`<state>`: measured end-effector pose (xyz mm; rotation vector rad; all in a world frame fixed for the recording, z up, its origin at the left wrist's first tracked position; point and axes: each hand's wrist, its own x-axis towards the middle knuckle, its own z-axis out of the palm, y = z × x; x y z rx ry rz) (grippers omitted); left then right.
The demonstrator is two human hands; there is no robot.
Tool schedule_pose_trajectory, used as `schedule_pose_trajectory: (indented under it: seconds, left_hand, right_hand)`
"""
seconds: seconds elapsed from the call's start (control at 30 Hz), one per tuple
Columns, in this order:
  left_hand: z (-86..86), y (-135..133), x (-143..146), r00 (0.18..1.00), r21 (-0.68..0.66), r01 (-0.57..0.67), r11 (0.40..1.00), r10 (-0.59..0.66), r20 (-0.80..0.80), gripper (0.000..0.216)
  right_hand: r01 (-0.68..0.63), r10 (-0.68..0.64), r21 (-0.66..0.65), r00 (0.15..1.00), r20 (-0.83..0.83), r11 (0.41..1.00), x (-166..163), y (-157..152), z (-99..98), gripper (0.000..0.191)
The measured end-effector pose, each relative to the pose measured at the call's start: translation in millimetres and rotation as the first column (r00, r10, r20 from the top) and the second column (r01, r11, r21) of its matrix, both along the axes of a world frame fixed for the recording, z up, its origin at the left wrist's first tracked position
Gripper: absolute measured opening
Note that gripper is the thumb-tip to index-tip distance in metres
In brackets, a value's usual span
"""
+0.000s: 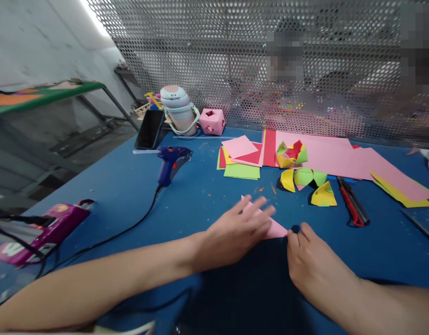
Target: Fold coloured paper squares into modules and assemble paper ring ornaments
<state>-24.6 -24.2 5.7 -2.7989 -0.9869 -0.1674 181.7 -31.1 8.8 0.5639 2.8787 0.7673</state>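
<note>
A pink sheet of paper (277, 229), folded into a triangle, lies on the blue table before me. My left hand (237, 228) rests over it with fingers stretched out and a little blurred, covering its left part. At the paper's right corner, my right hand (306, 251) pinches the tip between thumb and fingers. Beyond the hands sit folded paper pieces: a yellow one (324, 194), a green one (304, 177) and a cup-shaped piece in yellow, green and red (291, 154).
A blue glue gun (170, 163) stands left, its cord running to a purple power strip (57, 228). Paper squares (242, 170), pink sheets (315, 149) and a red cutter (352, 204) lie farther back. A bottle (181, 111), phone (149, 129) and pink paper cube (212, 123) stand before a perforated metal screen (214, 60).
</note>
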Motion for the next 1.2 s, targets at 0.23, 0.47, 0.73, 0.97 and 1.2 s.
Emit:
schedule_pose_trajectory:
  seconds: [0.23, 0.47, 0.73, 0.97, 1.2]
  left_hand:
    - [-6.0, 2, 1, 1.000, -0.064, -0.004, 0.998, 0.003, -0.014, 0.038]
    - [-7.0, 8, -2, 0.954, -0.013, -0.285, 0.958, 0.282, -0.099, 0.057]
    - [4.5, 8, -6, 0.964, -0.144, -0.265, 0.954, 0.255, -0.081, 0.075]
    - [2.9, 11, -7, 0.966, -0.104, -0.254, 0.962, 0.258, 0.031, 0.057]
    - [0.3, 21, -13, 0.982, 0.007, -0.162, 0.987, 0.161, 0.097, 0.024]
  right_hand:
    - [0.031, -0.029, -0.048, 0.999, 0.042, 0.998, 0, 1, 3.5, 0.011]
    - [0.121, -0.106, -0.157, 0.989, 0.103, 0.980, -1, 0, 13.0, 0.009]
    - [0.035, -0.021, -0.272, 0.998, 0.053, 0.962, 11, -9, 14.4, 0.011]
    - [-0.013, 0.004, -0.248, 0.999, -0.037, 0.969, 8, -3, 11.4, 0.009]
    - [-0.015, -0.004, -0.261, 0.998, -0.070, 0.965, 6, 1, 10.1, 0.014]
